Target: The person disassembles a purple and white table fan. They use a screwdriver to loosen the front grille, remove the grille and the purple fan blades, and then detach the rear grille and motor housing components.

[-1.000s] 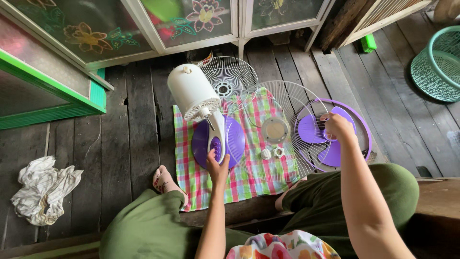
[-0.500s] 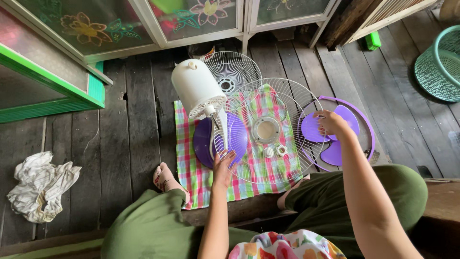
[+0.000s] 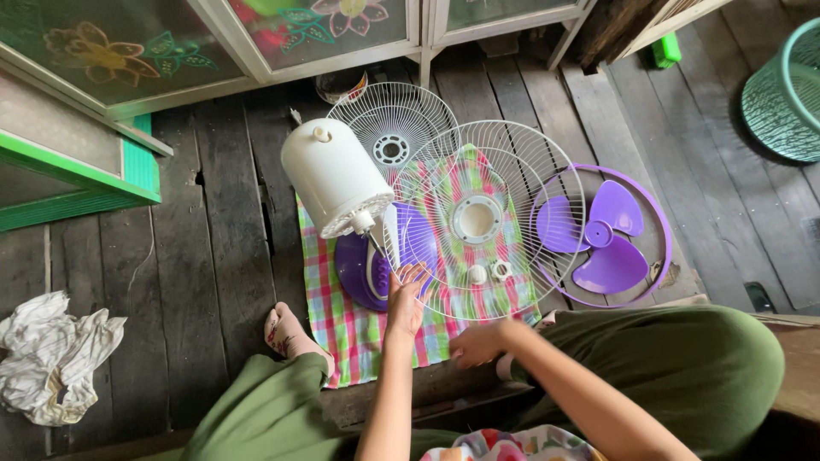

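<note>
While the left hand (image 3: 407,299) rests at the near edge of the purple fan base (image 3: 376,265), its fingers spread and only touching, not clamped on anything, the right hand (image 3: 478,343) has come away from the purple blade (image 3: 600,236) it was reaching a second ago. It now hovers low over the near hem of the checked cloth (image 3: 342,329), loosely curled, fingers half closed; I cannot tell whether something small is held inside.

Taking the fan base as landmark:
- White motor housing (image 3: 335,188) stands up from the base on its neck, tilted toward the far left, bare shaft pointing down toward the person.
- Large white wire guard (image 3: 487,218) lies flat just right of the base, overlapping its right edge. Two small white fittings (image 3: 489,273) sit on it, near the left hand's fingertips.
- Second, smaller wire guard (image 3: 391,128) lies beyond the base, partly under the big one.
- Blade sits inside a purple ring (image 3: 658,248) well to the right of the base, on the wooden floor (image 3: 213,256).
- Crumpled white rag (image 3: 51,358) far left of the base; teal basket (image 3: 786,85) far right and beyond.

Judgement: with the right hand withdrawn from the blade, the blade stays put for now, and attention seems to have shifted to the base and the loose fittings beside it. The fan is in pieces, nothing mounted on the shaft.
</note>
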